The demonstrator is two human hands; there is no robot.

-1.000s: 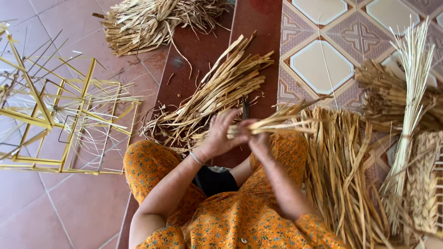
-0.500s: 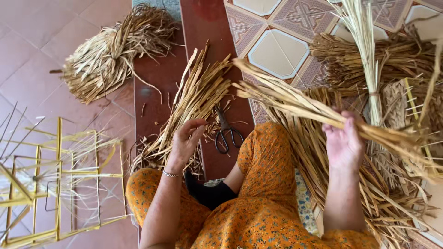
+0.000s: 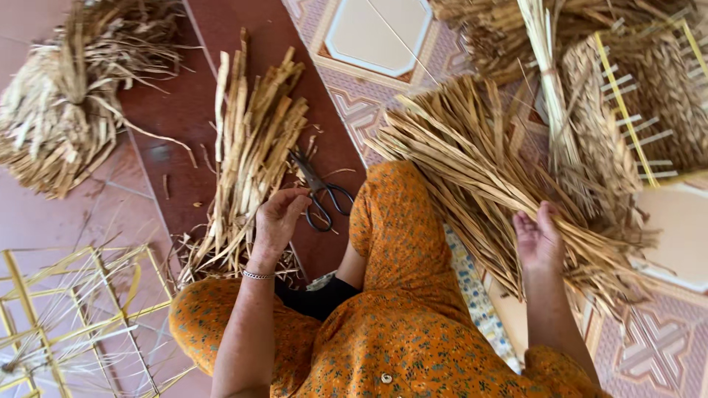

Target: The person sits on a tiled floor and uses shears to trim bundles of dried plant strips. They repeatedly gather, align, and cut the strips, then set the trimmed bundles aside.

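Tiled floor, part plain red and part patterned, lay under a seated person in orange floral clothes. A second earlier both hands had met on one bunch of dried straw; by now they had parted. The right hand (image 3: 538,239), fingers loosely spread, rested on the big straw bundle (image 3: 472,177) laid across the right knee, the bunch set down among it. The left hand (image 3: 279,220) hung half-curled and empty beside a straw pile (image 3: 254,140) and black scissors (image 3: 318,193). A yellow wire frame (image 3: 81,309) stood further left, so the sorting had shifted sides.
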